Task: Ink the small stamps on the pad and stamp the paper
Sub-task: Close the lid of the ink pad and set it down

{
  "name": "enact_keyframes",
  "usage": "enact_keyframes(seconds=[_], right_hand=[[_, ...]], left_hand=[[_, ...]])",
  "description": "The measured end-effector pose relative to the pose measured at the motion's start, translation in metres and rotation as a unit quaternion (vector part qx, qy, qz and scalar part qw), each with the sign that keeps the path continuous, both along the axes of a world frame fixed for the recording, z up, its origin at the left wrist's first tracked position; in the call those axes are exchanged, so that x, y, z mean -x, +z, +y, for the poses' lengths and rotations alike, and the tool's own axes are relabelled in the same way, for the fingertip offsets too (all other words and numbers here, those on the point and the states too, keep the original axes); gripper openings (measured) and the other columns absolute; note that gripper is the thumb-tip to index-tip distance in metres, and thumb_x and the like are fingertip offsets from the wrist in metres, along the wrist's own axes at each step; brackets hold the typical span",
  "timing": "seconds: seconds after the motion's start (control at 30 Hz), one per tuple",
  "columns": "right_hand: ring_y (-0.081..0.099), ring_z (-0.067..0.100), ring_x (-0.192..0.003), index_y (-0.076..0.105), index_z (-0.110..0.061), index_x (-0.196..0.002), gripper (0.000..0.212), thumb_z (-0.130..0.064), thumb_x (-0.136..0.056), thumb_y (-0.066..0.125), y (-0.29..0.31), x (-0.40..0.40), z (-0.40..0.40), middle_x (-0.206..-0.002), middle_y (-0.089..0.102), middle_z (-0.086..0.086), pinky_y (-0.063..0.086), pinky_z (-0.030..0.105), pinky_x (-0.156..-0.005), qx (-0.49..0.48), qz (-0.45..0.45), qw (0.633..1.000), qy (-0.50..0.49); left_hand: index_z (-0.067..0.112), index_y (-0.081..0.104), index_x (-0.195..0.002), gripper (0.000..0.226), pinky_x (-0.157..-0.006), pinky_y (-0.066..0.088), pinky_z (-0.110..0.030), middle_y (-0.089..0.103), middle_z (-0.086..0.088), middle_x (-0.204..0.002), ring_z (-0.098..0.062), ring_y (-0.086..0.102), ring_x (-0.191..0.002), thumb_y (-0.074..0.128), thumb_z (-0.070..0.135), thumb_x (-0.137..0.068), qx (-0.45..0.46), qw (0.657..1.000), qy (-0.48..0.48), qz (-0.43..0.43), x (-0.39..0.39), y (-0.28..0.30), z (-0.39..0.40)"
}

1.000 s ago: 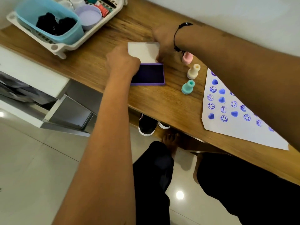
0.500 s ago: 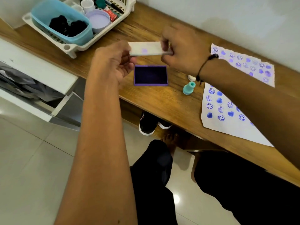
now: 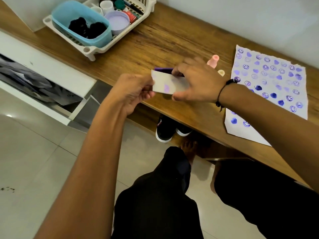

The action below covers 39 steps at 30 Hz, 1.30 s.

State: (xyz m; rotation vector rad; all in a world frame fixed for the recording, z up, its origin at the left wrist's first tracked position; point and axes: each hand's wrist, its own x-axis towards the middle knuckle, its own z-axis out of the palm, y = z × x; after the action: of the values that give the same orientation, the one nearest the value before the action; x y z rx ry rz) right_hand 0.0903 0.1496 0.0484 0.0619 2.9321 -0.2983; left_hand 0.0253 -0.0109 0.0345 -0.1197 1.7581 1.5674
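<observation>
Hands (image 3: 136, 90) (image 3: 198, 83) gripping pad lid (image 3: 168, 84), stamped paper (image 3: 269, 80) right

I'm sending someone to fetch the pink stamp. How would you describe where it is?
On the wooden desk, look left of the stamped paper, just beyond the right hand. The pink stamp stands there beside a cream stamp. It is the one farther from the desk's front edge, and the only pink one.

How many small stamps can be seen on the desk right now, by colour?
Pink stamp: 1
Cream stamp: 1, partly hidden behind the right hand
Total in view: 2
</observation>
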Motion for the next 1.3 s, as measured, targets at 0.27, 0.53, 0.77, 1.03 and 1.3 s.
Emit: enact_keyframes(seconds=[0.27, 0.53, 0.77, 1.03, 1.3], right_hand=[[0.045, 0.029, -0.110, 0.053, -0.011, -0.117, 0.064, -0.045, -0.067, 0.074, -0.004, 0.013, 0.014, -0.117, 0.054, 0.013, 0.036, 0.032, -0.083, -0.020, -0.013, 1.000, 0.008], [0.044, 0.033, -0.112, 0.049, -0.008, -0.124, 0.066, -0.046, -0.074, 0.068, -0.015, 0.021, 0.010, -0.122, 0.051, 0.017, 0.040, 0.040, -0.092, -0.083, -0.018, 0.996, 0.039], [0.043, 0.032, -0.112, 0.049, -0.007, -0.123, 0.064, -0.046, -0.076, 0.066, -0.018, 0.018, 0.008, -0.121, 0.050, 0.016, 0.042, 0.039, -0.088, -0.079, -0.006, 0.996, 0.038], [0.042, 0.031, -0.113, 0.048, -0.007, -0.124, 0.064, -0.045, -0.076, 0.065, -0.016, 0.019, 0.004, -0.121, 0.050, 0.016, 0.041, 0.038, -0.087, -0.077, 0.007, 0.996, 0.038], [0.038, 0.033, -0.120, 0.046, -0.007, -0.125, 0.068, -0.044, -0.073, 0.069, -0.015, 0.020, 0.005, -0.129, 0.043, 0.018, 0.040, 0.041, -0.095, -0.082, -0.007, 0.996, 0.015]], left_hand=[[0.012, 0.059, -0.114, 0.032, -0.065, 0.046, -0.016, 0.062, 0.000, -0.097, -0.006, 0.057, -0.076, 0.056, 0.030, -0.087, 0.154, 0.938, -0.127, 0.284, 0.010, -0.019, -0.004], [0.010, 0.010, -0.148, 0.099, -0.104, 0.034, -0.034, 0.023, -0.009, -0.151, -0.027, 0.035, -0.132, 0.069, 0.040, -0.074, 0.219, 0.823, -0.306, 0.425, 0.022, -0.037, 0.009], [0.015, 0.009, -0.148, 0.098, -0.083, 0.034, -0.020, 0.025, -0.006, -0.149, -0.013, 0.044, -0.104, 0.071, 0.032, -0.074, 0.203, 0.828, -0.324, 0.410, 0.026, -0.034, 0.014], [0.012, 0.011, -0.148, 0.096, -0.089, 0.036, -0.024, 0.021, -0.004, -0.152, -0.011, 0.041, -0.109, 0.070, 0.032, -0.075, 0.187, 0.844, -0.324, 0.385, 0.029, -0.034, 0.010], [0.011, 0.019, -0.146, 0.087, -0.082, 0.035, -0.021, 0.027, -0.005, -0.149, -0.009, 0.043, -0.095, 0.068, 0.031, -0.077, 0.208, 0.825, -0.334, 0.406, 0.028, -0.032, 0.014]])
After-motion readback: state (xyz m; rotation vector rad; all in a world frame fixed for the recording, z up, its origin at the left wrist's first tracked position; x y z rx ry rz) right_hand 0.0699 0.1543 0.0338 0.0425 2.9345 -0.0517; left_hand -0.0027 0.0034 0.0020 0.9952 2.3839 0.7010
